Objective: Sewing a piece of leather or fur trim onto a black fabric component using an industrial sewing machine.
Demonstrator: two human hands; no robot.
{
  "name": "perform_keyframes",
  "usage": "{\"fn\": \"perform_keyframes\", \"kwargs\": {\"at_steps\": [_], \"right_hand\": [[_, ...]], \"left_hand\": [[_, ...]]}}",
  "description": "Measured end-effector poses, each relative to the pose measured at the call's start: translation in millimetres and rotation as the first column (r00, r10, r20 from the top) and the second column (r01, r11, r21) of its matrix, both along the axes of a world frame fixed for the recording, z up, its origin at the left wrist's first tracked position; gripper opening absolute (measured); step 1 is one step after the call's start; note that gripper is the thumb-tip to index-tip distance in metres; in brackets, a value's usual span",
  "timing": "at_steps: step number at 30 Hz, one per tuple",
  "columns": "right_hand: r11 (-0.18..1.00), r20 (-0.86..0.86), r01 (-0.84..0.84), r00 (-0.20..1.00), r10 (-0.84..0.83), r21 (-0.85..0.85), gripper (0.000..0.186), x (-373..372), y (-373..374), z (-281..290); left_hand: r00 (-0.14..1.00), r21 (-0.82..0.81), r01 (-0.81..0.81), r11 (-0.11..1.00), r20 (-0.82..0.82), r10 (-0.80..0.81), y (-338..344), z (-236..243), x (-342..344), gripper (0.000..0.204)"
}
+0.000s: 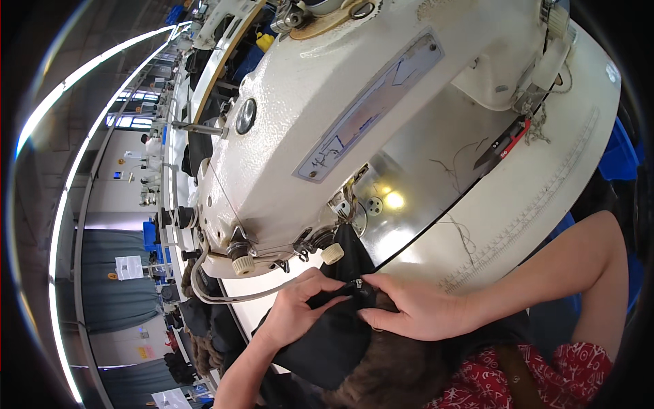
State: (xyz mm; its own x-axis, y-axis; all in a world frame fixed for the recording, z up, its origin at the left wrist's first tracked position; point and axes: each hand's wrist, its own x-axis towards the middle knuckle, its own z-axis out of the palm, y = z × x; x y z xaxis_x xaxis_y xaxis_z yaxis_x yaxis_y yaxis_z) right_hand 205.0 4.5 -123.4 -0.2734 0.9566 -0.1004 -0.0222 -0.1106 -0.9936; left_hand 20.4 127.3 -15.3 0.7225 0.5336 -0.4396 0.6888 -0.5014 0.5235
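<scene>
Black fabric [317,347] joined with brown fur [392,365] lies across my lap and the table's front edge. A narrow end of the fabric runs up to the presser foot [343,206] of a white sewing machine [272,136]. My left hand [300,307] pinches a fold of the fabric between thumb and fingers. Close beside it, my right hand [419,307] grips the same fold from the right. A small pale tag or stitched mark [357,283] shows between the fingertips. Whether the fabric lies under the foot is hard to make out.
On the machine bed lie a black-and-red thread snipper [503,146] and loose threads [463,235]. The white tabletop [504,225] has a printed ruler scale. Blue bins [616,153] stand at the right. More dark fur pieces [204,351] are piled at the left.
</scene>
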Motion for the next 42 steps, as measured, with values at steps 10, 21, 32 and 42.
{"fn": "perform_keyframes", "kwargs": {"at_steps": [10, 21, 32, 42], "right_hand": [[0.999, -0.098, 0.040, 0.994, -0.040, -0.002, 0.071, -0.9, -4.2, 3.7], [0.890, -0.339, -0.162, 0.941, 0.009, -0.426, 0.036, 15.2, 38.9, 12.7], [0.890, -0.347, -0.095, 0.935, -0.074, -0.447, 0.027, -4.6, 54.1, 3.9], [0.927, -0.067, 0.075, 0.992, -0.106, -0.366, 0.026, 4.7, 47.3, 1.0]], "left_hand": [[0.992, -0.099, -0.103, 0.990, 0.069, 0.110, -4.2, -5.9, 9.5, 0.040], [0.869, -0.424, -0.459, 0.781, -0.029, 0.494, 14.0, -14.9, -1.7, 0.023], [0.759, -0.442, -0.629, 0.640, -0.168, 0.629, 28.3, -27.6, 5.6, 0.023], [0.769, -0.447, -0.602, 0.661, -0.104, 0.630, 23.9, -37.6, -1.6, 0.021]]}}
